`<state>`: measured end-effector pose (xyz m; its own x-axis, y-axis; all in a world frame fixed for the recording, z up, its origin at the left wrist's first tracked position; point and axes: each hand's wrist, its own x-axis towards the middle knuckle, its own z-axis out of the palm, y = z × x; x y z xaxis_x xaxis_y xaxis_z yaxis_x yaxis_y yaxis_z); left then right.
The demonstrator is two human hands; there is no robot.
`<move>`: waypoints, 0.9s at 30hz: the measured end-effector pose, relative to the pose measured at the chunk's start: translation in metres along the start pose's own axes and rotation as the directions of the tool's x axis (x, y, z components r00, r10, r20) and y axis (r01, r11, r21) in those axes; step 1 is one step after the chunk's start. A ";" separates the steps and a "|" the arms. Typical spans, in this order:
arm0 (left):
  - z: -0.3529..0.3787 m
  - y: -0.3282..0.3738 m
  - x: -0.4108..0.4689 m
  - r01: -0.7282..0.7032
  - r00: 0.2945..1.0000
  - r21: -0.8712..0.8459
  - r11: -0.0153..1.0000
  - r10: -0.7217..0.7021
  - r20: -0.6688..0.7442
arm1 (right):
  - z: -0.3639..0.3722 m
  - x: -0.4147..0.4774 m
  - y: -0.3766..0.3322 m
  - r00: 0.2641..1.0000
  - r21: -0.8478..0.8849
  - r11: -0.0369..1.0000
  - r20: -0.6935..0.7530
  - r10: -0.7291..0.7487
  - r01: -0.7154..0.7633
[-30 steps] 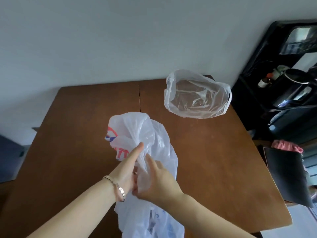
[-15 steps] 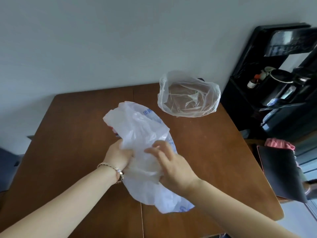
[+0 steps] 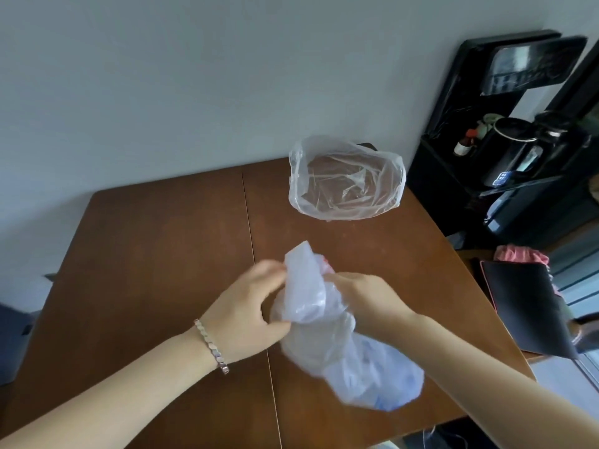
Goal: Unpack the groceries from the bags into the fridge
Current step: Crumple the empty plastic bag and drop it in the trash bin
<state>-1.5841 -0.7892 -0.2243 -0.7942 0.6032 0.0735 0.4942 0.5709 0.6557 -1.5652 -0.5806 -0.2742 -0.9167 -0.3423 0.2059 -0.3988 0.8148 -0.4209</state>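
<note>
Looking down through the head camera, I have both hands over the near half of the table (image 3: pixel 155 254), just right of its centre seam. The left hand (image 3: pixel 249 306) has fingers and thumb curled against the left side of the white bag (image 3: pixel 321 338), pinching the plastic. Its fingertips are blurred, so I cannot tell how much film they hold. The right hand (image 3: pixel 368 299) grips the same bag from the right, its fingers bent into the crumpled plastic and mostly hidden by it.

The bag is bunched between the two hands, with its top standing up above them. Its lower end, with faint blue print, trails toward the table's near edge, and I cannot tell whether that end rests on the wood. A metal bracelet (image 3: pixel 212 345) sits on the left wrist.

A clear bag (image 3: pixel 346 181) stands open at the table's far right corner, well apart from the hands, and the brown wood shows through its film. Off the table's right side stands a black cabinet (image 3: pixel 453 176) holding a dark kettle (image 3: pixel 513 147). Nearer along that side lies a flat black panel (image 3: pixel 525 306) with a pink cloth (image 3: pixel 520 254) just beyond it. A pale wall (image 3: pixel 194 76) rises behind the table's far edge.
</note>
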 end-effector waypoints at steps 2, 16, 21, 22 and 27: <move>-0.003 0.012 -0.001 0.014 0.999 0.105 0.994 -0.009 -0.049 | -0.007 -0.002 0.007 0.990 -0.189 0.977 -0.075 -0.117 0.101; 0.062 0.021 0.047 0.315 0.947 -0.469 0.825 -0.243 0.210 | -0.041 -0.061 0.017 0.839 0.106 0.861 0.312 0.446 -0.497; 0.116 0.031 0.075 0.413 0.900 -0.614 0.672 -0.199 0.387 | -0.024 -0.110 0.033 0.635 0.511 0.444 0.294 0.715 -0.736; 0.132 0.036 0.078 0.398 0.899 -0.562 0.725 -0.187 0.396 | -0.022 -0.122 0.036 0.590 0.576 0.371 0.252 0.767 -0.728; 0.211 0.092 0.079 0.181 0.921 -0.378 0.908 -0.021 0.389 | 0.004 -0.211 0.082 0.039 0.727 -0.153 0.240 0.970 -0.670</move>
<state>-1.5266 -0.5713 -0.3164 -0.6046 0.7599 -0.2386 0.1713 0.4166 0.8928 -1.4049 -0.4439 -0.3560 -0.4287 0.6644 -0.6123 0.6577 -0.2352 -0.7156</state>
